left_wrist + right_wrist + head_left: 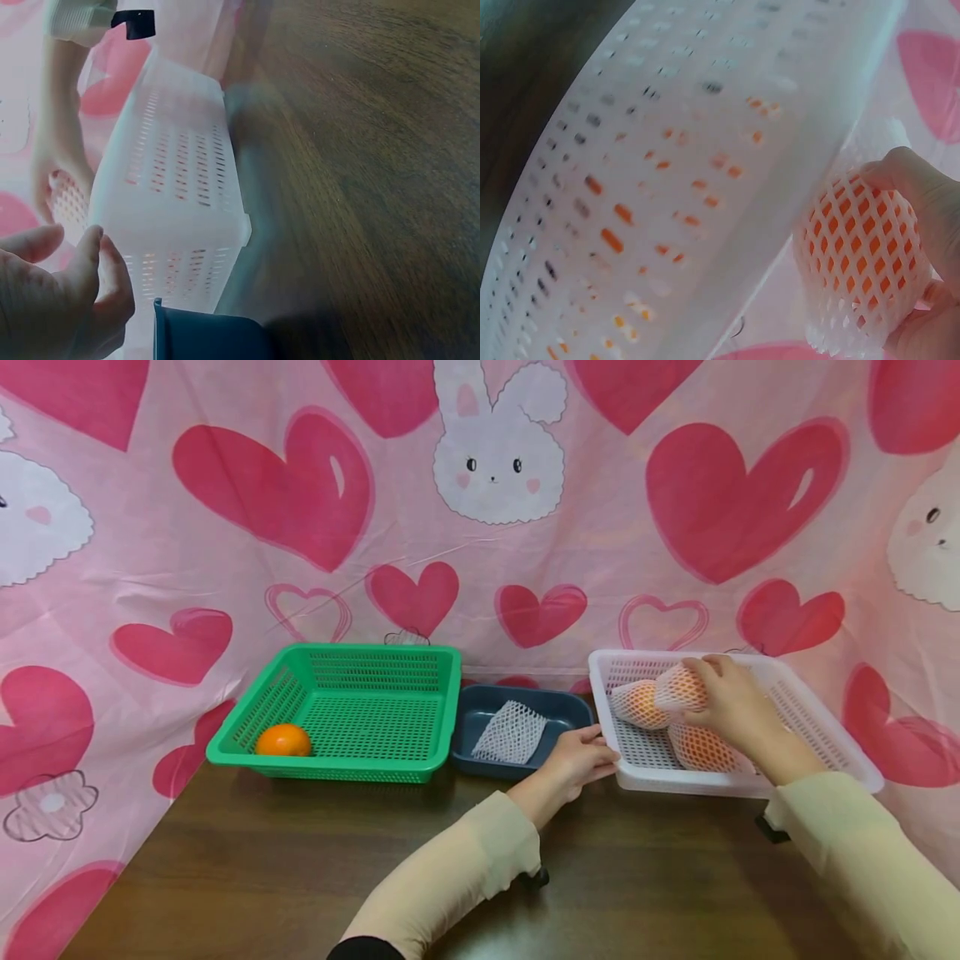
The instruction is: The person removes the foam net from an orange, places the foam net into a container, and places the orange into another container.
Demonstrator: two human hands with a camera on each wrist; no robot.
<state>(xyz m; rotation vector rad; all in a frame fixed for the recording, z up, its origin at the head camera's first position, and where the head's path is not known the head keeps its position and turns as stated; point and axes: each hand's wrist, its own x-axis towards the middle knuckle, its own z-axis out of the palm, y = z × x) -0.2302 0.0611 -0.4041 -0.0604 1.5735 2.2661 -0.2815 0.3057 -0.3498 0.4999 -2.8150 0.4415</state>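
My right hand (731,697) grips an orange in a white foam net (681,687), above the white basket (637,781). In the right wrist view, thumb and fingers hold the netted orange (862,247) near the basket's rim. Below it in the basket lie a netted fruit (639,704) on the left and another netted orange (699,747) toward the front, partly behind my right hand and wrist. My left hand (576,762) has its fingertips at the white basket's front left corner, fingers extended; the left wrist view shows the thumb apart from the fingers.
At the left stands a green basket (333,767) with one bare orange (283,741) in it. Between the baskets sits a dark blue tray (566,706) holding an empty white foam net (510,732). A brown wooden table (247,852) carries everything, with a pink heart-patterned cloth (510,560) behind.
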